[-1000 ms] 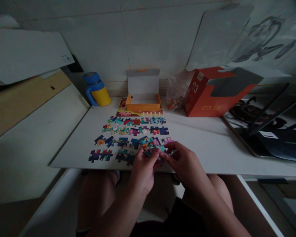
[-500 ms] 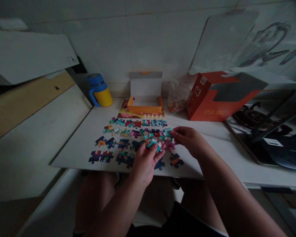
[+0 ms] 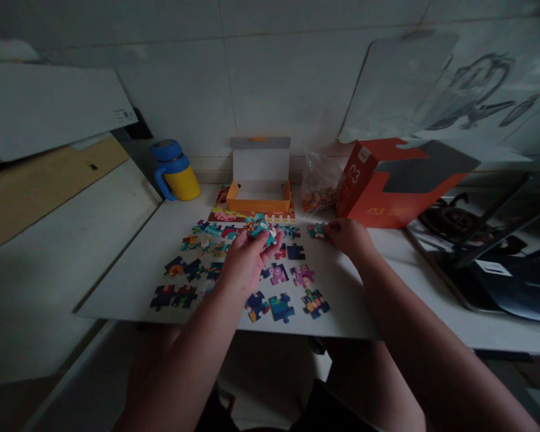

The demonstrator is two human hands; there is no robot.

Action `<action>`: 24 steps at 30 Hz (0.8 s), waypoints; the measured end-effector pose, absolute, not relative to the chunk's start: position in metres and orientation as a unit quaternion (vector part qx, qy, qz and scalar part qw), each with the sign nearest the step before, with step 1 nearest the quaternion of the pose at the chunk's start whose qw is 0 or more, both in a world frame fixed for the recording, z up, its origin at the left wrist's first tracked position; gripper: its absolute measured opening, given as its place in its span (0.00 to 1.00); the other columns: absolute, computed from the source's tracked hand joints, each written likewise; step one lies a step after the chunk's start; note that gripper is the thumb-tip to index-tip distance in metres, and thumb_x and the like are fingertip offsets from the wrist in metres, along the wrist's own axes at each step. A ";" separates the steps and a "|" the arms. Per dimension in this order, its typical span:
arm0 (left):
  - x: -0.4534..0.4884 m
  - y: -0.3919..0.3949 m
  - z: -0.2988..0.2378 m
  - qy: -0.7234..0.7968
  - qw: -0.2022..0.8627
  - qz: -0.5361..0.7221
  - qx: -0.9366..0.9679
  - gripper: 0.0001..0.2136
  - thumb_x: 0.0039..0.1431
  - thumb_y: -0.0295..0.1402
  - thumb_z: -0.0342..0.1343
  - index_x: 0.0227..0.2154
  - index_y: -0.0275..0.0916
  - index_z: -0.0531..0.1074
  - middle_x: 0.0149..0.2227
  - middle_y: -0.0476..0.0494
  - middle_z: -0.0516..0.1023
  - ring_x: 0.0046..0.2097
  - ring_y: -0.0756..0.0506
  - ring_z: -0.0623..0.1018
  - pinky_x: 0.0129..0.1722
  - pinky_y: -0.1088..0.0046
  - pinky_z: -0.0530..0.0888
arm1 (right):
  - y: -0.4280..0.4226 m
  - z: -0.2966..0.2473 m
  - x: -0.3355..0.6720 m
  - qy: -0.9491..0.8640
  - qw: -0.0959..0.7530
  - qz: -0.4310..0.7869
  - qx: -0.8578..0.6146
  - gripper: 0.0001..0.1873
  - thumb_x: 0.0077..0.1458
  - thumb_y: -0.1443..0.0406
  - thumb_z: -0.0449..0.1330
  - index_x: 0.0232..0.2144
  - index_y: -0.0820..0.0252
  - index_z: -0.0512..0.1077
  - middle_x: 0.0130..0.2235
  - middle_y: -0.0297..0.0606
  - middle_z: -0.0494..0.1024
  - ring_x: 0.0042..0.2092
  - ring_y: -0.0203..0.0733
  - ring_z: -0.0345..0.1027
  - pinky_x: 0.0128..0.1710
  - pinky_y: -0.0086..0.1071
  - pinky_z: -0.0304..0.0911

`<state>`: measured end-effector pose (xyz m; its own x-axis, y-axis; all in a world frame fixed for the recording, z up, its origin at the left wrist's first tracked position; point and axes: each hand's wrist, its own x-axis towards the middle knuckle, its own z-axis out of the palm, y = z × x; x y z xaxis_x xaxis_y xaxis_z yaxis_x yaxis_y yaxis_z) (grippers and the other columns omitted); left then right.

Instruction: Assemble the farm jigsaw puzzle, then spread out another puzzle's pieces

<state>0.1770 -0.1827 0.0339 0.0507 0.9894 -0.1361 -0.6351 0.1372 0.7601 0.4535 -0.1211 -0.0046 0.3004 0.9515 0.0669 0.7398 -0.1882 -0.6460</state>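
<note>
My left hand is curled around a small stack of jigsaw puzzle pieces, held above the rows on the table. At the right end of the top row, my right hand pinches a teal puzzle piece that is at or just above the tabletop. Loose pieces lie face up in several rows, among them a pink piece, a dark blue piece and a blue piece near the front edge. My left hand and forearm hide part of the rows.
An open orange box stands on a colourful picture sheet at the back. Beside it are a plastic bag of small pieces and a red box. A blue-and-yellow jug is at back left, a gas stove at right.
My right hand has moved with the teal piece away from the stack, to the right end of the top row. My left hand has shifted left and farther back with the stack.
</note>
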 end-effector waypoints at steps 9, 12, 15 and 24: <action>0.184 -0.131 0.011 0.341 0.647 0.602 0.320 0.14 0.56 0.30 0.75 0.41 0.37 0.76 0.41 0.41 0.85 0.46 0.41 0.87 0.45 0.68 0.84 | -0.141 -0.004 0.477 -0.544 0.254 0.094 -0.794 0.14 0.65 0.56 0.62 0.42 0.58 0.81 0.33 0.44 0.84 0.33 0.47 0.77 0.35 0.37 0.62; 0.186 -0.135 0.003 0.362 0.653 0.572 0.340 0.15 0.55 0.32 0.76 0.42 0.37 0.77 0.42 0.38 0.86 0.43 0.42 0.87 0.41 0.69 0.84 | -0.145 -0.008 0.482 -0.565 0.196 0.009 -0.802 0.14 0.62 0.56 0.64 0.42 0.59 0.81 0.42 0.52 0.84 0.40 0.53 0.77 0.40 0.40 0.64; 0.192 -0.140 0.001 0.372 0.643 0.554 0.375 0.17 0.54 0.33 0.77 0.44 0.39 0.78 0.44 0.38 0.87 0.42 0.42 0.87 0.39 0.69 0.84 | -0.147 -0.005 0.465 -0.590 0.285 -0.011 -0.755 0.19 0.64 0.51 0.62 0.43 0.59 0.81 0.46 0.53 0.82 0.42 0.52 0.76 0.43 0.42 0.66; 0.205 -0.144 -0.008 0.349 0.655 0.498 0.448 0.16 0.49 0.34 0.80 0.39 0.39 0.82 0.40 0.41 0.86 0.39 0.44 0.85 0.37 0.69 0.86 | -0.152 0.002 0.400 -0.650 0.435 0.369 -0.503 0.27 0.57 0.40 0.68 0.36 0.58 0.78 0.33 0.37 0.81 0.32 0.40 0.71 0.34 0.34 0.66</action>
